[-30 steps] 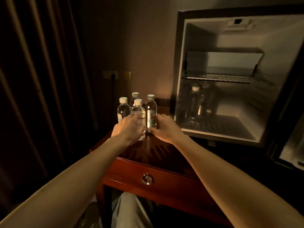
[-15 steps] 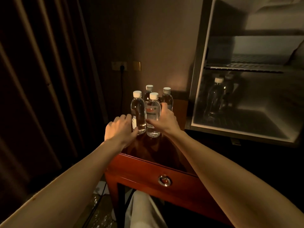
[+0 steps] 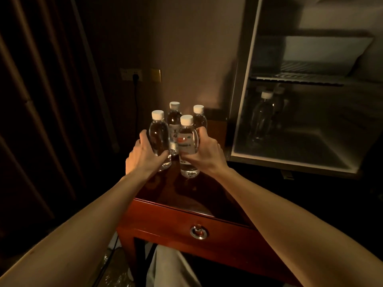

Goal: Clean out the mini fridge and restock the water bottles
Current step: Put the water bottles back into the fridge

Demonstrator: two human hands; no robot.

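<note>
Several clear water bottles with white caps stand grouped on a red-brown wooden side table [image 3: 207,195]. My left hand [image 3: 143,157] is wrapped around the front left bottle [image 3: 158,135]. My right hand [image 3: 204,151] grips the front right bottle [image 3: 187,141], which carries a white and orange label. Two more bottles [image 3: 174,119] stand upright just behind them. To the right the mini fridge [image 3: 310,154] stands open, with two or three dim bottles [image 3: 262,114] upright at the back left of its lower compartment.
A wire shelf [image 3: 298,76] crosses the fridge above the bottles. The table has a drawer with a ring pull [image 3: 198,232]. Dark curtains [image 3: 41,121] hang at the left. A wall socket [image 3: 132,74] with a black cable sits behind the table. My trouser leg [image 3: 170,268] shows below.
Both hands have closed around the two front bottles, the left one moving from beside the group onto the front left bottle. The view has shifted slightly left and closer.
</note>
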